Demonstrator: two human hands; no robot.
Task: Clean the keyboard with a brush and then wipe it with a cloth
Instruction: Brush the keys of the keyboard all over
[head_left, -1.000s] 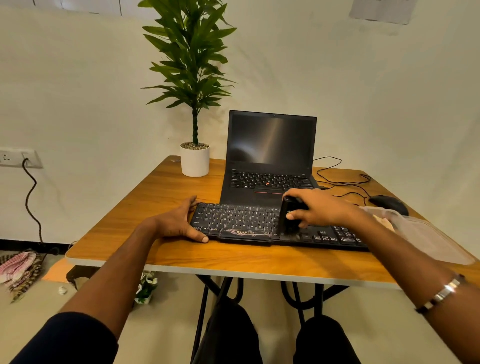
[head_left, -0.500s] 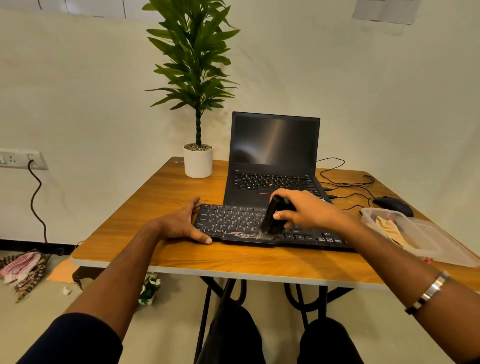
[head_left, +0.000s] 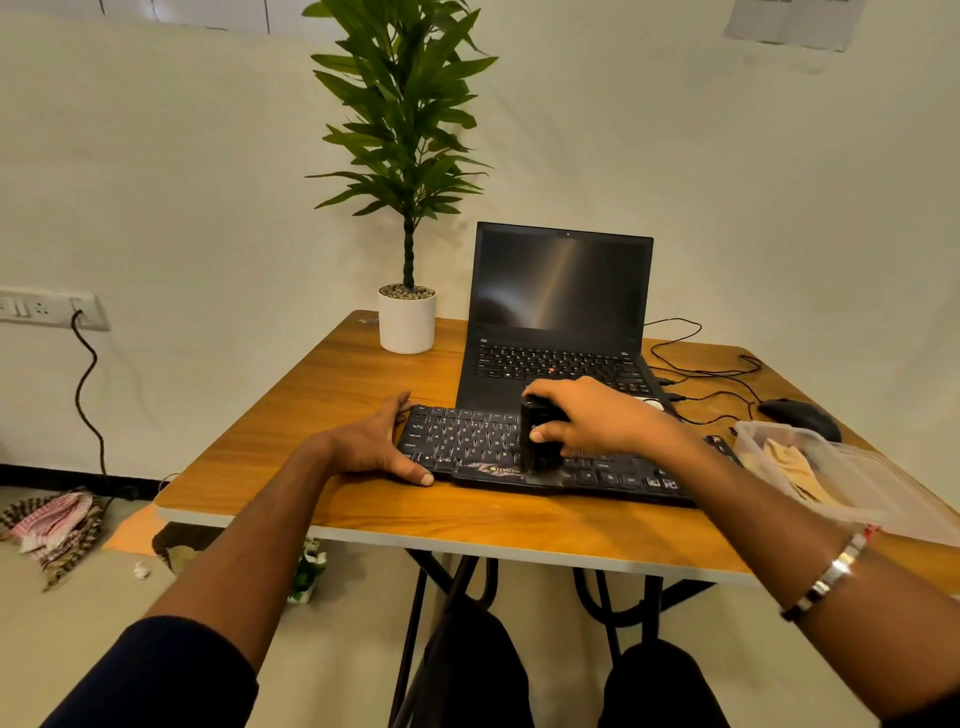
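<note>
Keyboard (head_left: 467, 441), black, lies along the near part of the wooden table (head_left: 322, 405), just in front of an open laptop (head_left: 561, 312). Left hand (head_left: 374, 444) rests at the keyboard's left end, fingers straight along its far corner and thumb laid along the near edge: grip wide, nothing clasped. Right hand (head_left: 597, 415) holds a black brush (head_left: 540, 441) upright over the middle of the keyboard, fingers and thumb curled round its handle, bristle end down on the keys near the front edge. Cloth (head_left: 784, 460), tan, lies inside a clear plastic container (head_left: 883, 493) at the table's right side. Mouse (head_left: 800, 415) sits beyond the container. Potted plant (head_left: 407, 317) stands left of the laptop.
</note>
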